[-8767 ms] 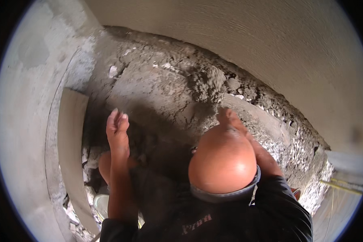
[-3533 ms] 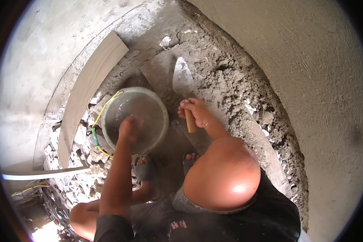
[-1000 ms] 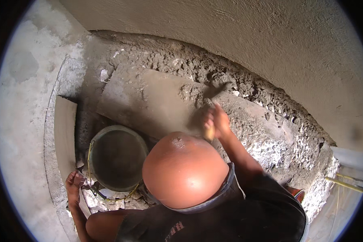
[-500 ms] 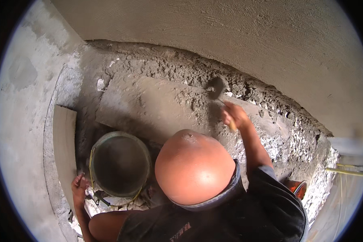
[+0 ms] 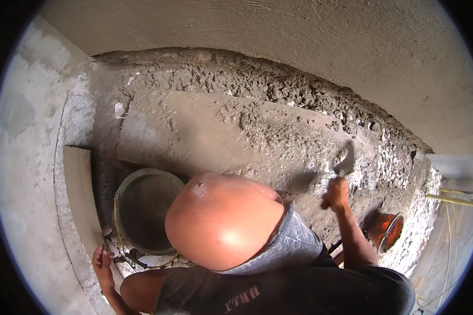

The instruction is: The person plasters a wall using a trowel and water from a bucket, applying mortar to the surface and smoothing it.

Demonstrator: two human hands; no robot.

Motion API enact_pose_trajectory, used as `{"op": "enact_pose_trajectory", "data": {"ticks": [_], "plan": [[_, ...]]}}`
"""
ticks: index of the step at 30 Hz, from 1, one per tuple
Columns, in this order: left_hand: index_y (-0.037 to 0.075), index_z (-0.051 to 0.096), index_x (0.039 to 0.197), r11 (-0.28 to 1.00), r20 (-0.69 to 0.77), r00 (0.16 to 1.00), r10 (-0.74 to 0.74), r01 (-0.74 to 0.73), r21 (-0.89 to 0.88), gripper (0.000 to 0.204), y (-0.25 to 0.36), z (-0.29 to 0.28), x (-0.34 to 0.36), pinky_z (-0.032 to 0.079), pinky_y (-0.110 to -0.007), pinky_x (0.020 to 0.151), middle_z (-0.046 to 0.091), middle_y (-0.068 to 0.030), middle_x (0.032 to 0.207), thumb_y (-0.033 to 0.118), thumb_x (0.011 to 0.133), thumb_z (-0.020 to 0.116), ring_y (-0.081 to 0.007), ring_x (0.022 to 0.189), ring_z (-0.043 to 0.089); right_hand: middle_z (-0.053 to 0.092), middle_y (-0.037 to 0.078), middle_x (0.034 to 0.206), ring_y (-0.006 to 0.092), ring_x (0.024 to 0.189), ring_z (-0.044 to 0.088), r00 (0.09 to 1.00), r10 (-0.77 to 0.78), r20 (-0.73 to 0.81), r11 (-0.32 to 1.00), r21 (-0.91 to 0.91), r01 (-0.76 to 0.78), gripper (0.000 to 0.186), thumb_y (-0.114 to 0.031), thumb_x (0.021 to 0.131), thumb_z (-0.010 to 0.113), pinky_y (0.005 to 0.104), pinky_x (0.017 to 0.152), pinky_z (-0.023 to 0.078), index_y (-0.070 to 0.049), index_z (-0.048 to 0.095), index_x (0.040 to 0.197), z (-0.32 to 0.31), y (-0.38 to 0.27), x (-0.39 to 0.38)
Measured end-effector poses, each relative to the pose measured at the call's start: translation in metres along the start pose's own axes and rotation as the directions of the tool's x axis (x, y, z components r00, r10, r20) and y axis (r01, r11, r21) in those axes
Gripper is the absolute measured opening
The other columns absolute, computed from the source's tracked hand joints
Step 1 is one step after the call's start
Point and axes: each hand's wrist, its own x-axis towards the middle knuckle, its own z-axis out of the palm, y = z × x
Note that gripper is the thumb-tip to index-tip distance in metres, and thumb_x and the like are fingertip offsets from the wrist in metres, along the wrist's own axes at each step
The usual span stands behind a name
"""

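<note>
My right hand (image 5: 337, 191) is closed on the handle of a trowel (image 5: 343, 163), its blade over mortar-covered grit on the right of a long slab (image 5: 184, 136) at the wall's foot. The slab carries smeared and lumpy wet mortar (image 5: 252, 123). My left hand (image 5: 103, 258) is low at the left, fingers loosely curled and apart, beside the end of a narrow grey board (image 5: 81, 194); whether it touches it I cannot tell. A bucket of grey liquid (image 5: 147, 205) sits right of the board. My bent knee fills the lower middle.
A plastered wall (image 5: 299, 31) rises beyond a rough rubble strip (image 5: 210, 71). A pale concrete wall (image 5: 23, 147) stands at the left. At the right are an orange bucket (image 5: 383, 231) and yellow poles (image 5: 454, 199).
My right hand and trowel have moved right and down from the rubble strip's middle. My knee has shifted left, and more of the orange bucket shows. My left hand stays low at the left.
</note>
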Motion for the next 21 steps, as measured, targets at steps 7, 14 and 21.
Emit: {"op": "enact_pose_trajectory", "data": {"ticks": [7,14,21], "plan": [[0.002,0.061,0.129,0.968,-0.072,0.997,0.011,-0.029,-0.249,0.042,-0.006,0.016,0.006,0.052,-0.026,0.084,0.067,-0.0014,0.101,0.032,0.100,0.067,-0.0104,0.087,0.064,0.063,0.015,0.077,0.0273,0.084,0.065,0.405,-0.601,0.689,0.186,-0.372,0.909,0.020,-0.019,0.082,0.068,0.0397,0.076,0.054,0.000,0.070,0.085,0.242,-0.182,0.050],[0.000,0.062,0.127,0.966,-0.147,0.989,0.018,-0.056,-0.254,0.037,-0.029,-0.025,-0.057,0.053,-0.029,0.089,0.067,-0.0049,0.105,0.026,0.101,0.066,-0.0138,0.092,0.064,0.052,0.011,0.060,0.0261,0.050,0.055,0.919,-0.315,0.240,0.946,0.159,0.282,0.022,-0.019,0.096,0.054,0.0420,0.048,0.045,0.002,0.057,0.089,0.150,-0.156,-0.008],[0.004,0.064,0.127,0.868,-0.361,0.920,-0.152,-0.050,-0.493,0.036,-0.065,-0.047,-0.129,0.051,-0.030,0.089,0.066,-0.0036,0.104,0.030,0.102,0.065,-0.0144,0.096,0.063,0.050,0.013,0.079,0.0262,0.071,0.046,0.988,-0.052,0.145,0.982,0.187,0.025,0.014,-0.010,0.085,0.057,0.0393,0.062,0.037,-0.002,0.056,0.096,0.081,-0.030,-0.028]]}}
